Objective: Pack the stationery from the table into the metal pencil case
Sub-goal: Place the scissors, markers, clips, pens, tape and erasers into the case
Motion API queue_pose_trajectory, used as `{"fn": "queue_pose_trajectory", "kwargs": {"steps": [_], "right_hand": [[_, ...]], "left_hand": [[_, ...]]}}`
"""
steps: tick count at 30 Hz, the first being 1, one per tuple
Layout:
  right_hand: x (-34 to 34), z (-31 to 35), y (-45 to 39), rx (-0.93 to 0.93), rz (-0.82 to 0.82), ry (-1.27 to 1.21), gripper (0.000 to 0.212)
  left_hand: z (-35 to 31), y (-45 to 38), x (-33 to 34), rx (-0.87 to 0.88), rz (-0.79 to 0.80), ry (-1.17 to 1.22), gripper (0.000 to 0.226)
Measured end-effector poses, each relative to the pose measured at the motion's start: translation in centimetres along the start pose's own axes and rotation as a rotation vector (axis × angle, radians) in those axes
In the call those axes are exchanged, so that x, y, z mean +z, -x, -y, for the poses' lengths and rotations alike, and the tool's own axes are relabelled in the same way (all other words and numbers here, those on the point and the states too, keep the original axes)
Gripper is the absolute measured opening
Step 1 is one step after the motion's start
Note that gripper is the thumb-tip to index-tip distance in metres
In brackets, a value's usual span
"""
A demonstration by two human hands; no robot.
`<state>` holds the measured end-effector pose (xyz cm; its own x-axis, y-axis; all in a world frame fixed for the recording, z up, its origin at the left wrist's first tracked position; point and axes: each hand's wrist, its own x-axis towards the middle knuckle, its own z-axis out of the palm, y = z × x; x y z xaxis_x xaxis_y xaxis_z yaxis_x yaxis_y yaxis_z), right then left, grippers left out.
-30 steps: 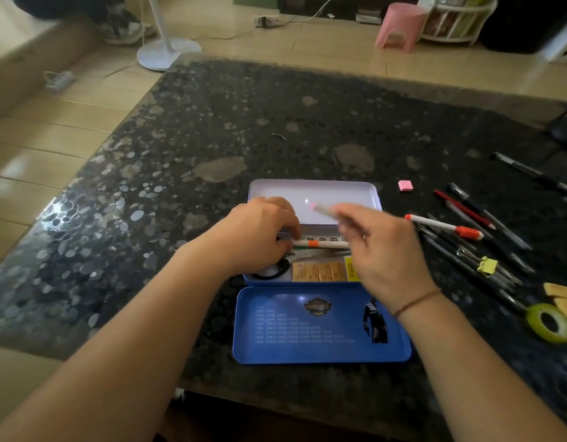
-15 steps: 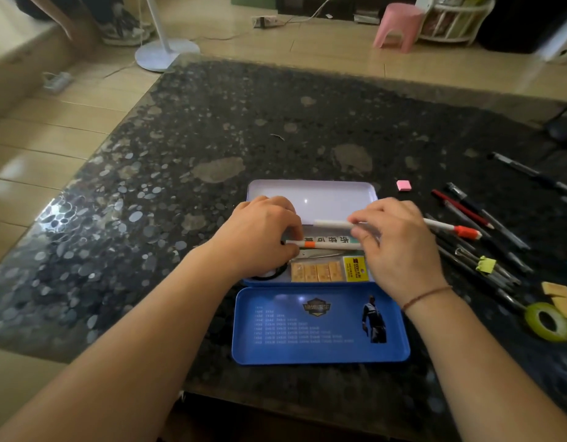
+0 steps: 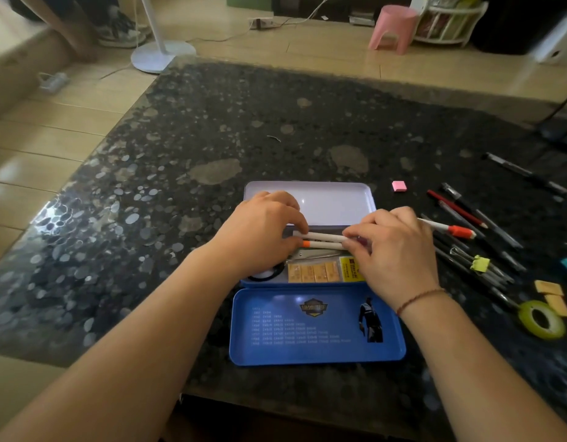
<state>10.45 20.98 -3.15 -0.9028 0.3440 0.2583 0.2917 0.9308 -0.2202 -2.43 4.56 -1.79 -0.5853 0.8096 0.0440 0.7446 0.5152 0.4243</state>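
**penhoarder:** So, biggest thing first: the dark speckled stone table (image 3: 212, 129) fills most of the frame. Centre-bottom sits the blue metal pencil case (image 3: 307, 280), open, with its printed blue lid (image 3: 317, 327) flat toward the lower edge and a pale inner tray (image 3: 333, 199) flipped up behind it. Right side of the frame has the loose pile of dark pens (image 3: 473, 247) waiting, plus a yellow-green tape roll (image 3: 542, 319) at lower right.

**tinfan:** And the hands?

**penhoarder:** Left hand (image 3: 260, 231) has its fingers curled, tips pinching the left ends of two white pens (image 3: 320, 240) lying side by side across the case. Right hand (image 3: 393, 250) is curled over their right ends, fingertips pressing down on them.

**tinfan:** Tips for seating them?

**penhoarder:** I'd keep both parallel to the long wall and snug against the back, above the row of tan erasers (image 3: 312, 272), so the rest of the pile fits. Watch that nothing sticks up or the lid probably won't close.
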Motion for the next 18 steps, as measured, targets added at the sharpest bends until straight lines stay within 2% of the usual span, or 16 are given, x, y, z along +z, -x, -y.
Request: {"fn": "queue_pose_trajectory", "kwargs": {"steps": [3, 6, 10, 14, 18], "right_hand": [[0.2, -0.2, 0.0, -0.041, 0.001, 0.022, 0.009], [0.5, -0.3, -0.1, -0.055, 0.015, 0.043, 0.018], [0.1, -0.8, -0.1, -0.022, -0.105, -0.049, 0.016], [-1.5, -4.7, -0.9, 0.271, -0.197, -0.03, 0.024], [-2.2, -8.3, -0.1, 0.541, 0.01, 0.11, 0.032]], "left_hand": [[-0.1, 0.1, 0.1, 0.007, 0.005, -0.019, 0.014], [-0.1, 0.0, 0.1, 0.006, 0.011, -0.007, 0.016], [-0.3, -0.2, 0.4, 0.004, 0.011, -0.019, 0.016], [-0.6, -0.3, 0.8, 0.011, -0.021, -0.018, 0.01], [-1.0, -0.3, 1.4, 0.013, -0.034, -0.037, 0.009]]}}
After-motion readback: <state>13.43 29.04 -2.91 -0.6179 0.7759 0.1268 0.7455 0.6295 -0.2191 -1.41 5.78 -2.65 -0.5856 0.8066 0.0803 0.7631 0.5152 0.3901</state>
